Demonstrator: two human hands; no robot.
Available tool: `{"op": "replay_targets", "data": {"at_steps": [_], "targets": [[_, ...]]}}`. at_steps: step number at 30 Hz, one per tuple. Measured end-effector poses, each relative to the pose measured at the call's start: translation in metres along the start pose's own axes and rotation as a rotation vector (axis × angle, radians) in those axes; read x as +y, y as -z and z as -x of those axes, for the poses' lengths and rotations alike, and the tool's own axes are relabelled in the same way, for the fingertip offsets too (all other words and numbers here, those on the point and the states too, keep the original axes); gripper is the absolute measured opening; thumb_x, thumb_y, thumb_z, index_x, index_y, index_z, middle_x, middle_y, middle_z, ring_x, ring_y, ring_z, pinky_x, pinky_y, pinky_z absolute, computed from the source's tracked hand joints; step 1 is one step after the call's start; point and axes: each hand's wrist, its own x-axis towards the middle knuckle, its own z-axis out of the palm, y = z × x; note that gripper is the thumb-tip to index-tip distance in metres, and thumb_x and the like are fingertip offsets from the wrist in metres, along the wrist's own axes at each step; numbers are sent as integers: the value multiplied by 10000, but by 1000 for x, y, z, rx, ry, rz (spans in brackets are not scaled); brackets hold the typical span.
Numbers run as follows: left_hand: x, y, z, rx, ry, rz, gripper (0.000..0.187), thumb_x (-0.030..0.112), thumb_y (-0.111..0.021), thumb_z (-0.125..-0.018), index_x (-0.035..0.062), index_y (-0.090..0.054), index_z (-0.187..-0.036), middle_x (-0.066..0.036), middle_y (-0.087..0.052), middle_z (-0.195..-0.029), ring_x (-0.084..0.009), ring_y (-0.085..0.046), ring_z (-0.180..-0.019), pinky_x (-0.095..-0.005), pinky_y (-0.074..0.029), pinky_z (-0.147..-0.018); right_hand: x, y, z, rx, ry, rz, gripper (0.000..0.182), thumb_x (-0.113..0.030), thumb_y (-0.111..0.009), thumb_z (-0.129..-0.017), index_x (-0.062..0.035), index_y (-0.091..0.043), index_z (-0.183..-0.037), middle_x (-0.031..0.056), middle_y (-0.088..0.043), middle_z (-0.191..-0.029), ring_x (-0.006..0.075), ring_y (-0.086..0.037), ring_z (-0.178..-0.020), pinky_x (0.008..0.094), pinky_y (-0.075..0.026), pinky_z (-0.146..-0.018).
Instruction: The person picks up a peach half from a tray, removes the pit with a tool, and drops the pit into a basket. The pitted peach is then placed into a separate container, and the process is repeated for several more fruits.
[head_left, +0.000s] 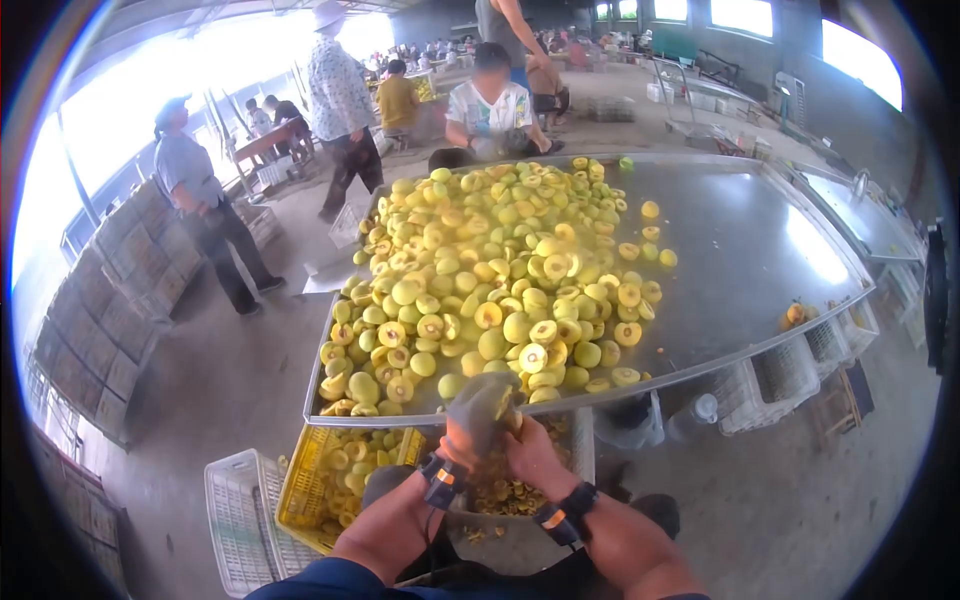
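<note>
My left hand (478,412), in a grey and orange glove, is closed at the near edge of the metal table (740,290). What it holds is too small to make out. Bare-skinned, my right hand (532,450) is closed close against the glove, its fingertips partly hidden. Beyond them many halved yellow-green fruits (533,357) lie heaped on the table, some with brown centres showing. Under my hands is a container of brown scraps (505,495). To its left stands a yellow crate (303,480) with fruit halves.
A white crate (238,525) stands at the lower left. More white crates (745,395) are below the table's right side. Across the table a person (490,110) sits; other people stand at the left. Crates are stacked along the left side.
</note>
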Motion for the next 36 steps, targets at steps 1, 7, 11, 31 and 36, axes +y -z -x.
{"op": "replay_targets", "data": {"at_steps": [1,7,11,31,36], "targets": [[3,-1,0,45,103,146,271,-4,-617,-1014,-39,-663,-1278,-123,-712,-1190,-217,-717,-1090,-334,-583,-952,-3,2,0,-53,-84,-134,255,-134,-588,-998,16,-655,-1194,113,-749,-1072,234,-720,-1009,375,-556,-905],[-18,-6,-1,125,339,593,255,96,-596,-1045,-36,-661,-1253,-143,-724,-1151,-257,-712,-1050,-379,-582,-979,-36,12,4,-108,-104,-207,286,-110,-563,-1003,50,-641,-1228,167,-749,-1155,257,-698,-1123,403,-516,-984],[-22,-2,-5,171,342,533,245,111,-584,-1051,-46,-679,-1213,-156,-728,-1142,-267,-725,-1030,-395,-608,-934,-17,15,-4,-193,-117,-138,260,-101,-572,-1002,45,-628,-1209,160,-739,-1120,240,-684,-1073,404,-514,-975],[9,-5,-9,150,-142,-214,255,-12,-695,-935,-9,-703,-1190,-146,-749,-1080,-256,-761,-955,-344,-624,-820,-41,28,3,-200,-266,-325,166,-116,-567,-975,23,-603,-1059,108,-652,-757,224,-642,-607,371,-489,-583],[7,-16,-7,190,-14,8,272,-39,-683,-921,-7,-705,-1190,-150,-748,-1108,-234,-751,-960,-339,-628,-834,-31,25,1,-84,-75,-147,268,-142,-580,-932,48,-596,-1120,237,-683,-929,399,-669,-870,478,-517,-810]]}}
